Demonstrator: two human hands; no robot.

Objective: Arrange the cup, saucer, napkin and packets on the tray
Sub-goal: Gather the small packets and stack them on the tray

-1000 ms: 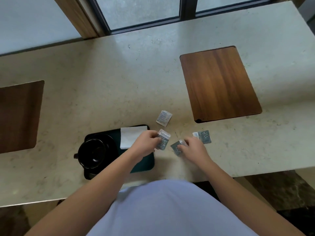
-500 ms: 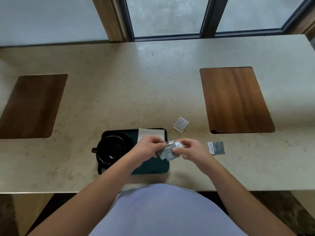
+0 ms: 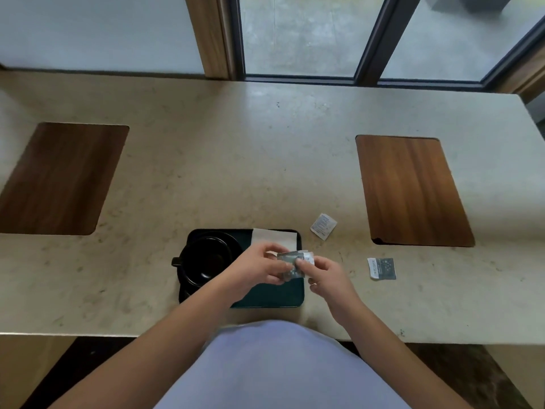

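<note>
A dark tray [image 3: 274, 299] lies at the table's near edge. On its left part a black cup [image 3: 206, 259] sits on a black saucer [image 3: 184, 292], handle to the left. A white napkin [image 3: 272, 237] lies along the tray's far right. My left hand [image 3: 259, 268] and my right hand [image 3: 327, 274] meet above the tray's right edge, both pinching grey-and-white packets [image 3: 295, 258] held together. A white packet [image 3: 323, 226] and a grey packet [image 3: 381, 268] lie on the table right of the tray.
The stone table [image 3: 265, 160] has two wooden inlays, one at the left [image 3: 59, 178] and one at the right [image 3: 410, 190]. A window with dark frames [image 3: 368, 39] stands behind the table. My torso in a light shirt fills the bottom.
My right hand lifted a packet off the table and brought it to the one in my left hand; both hands now hold them together over the tray's right edge. The camera view shifted.
</note>
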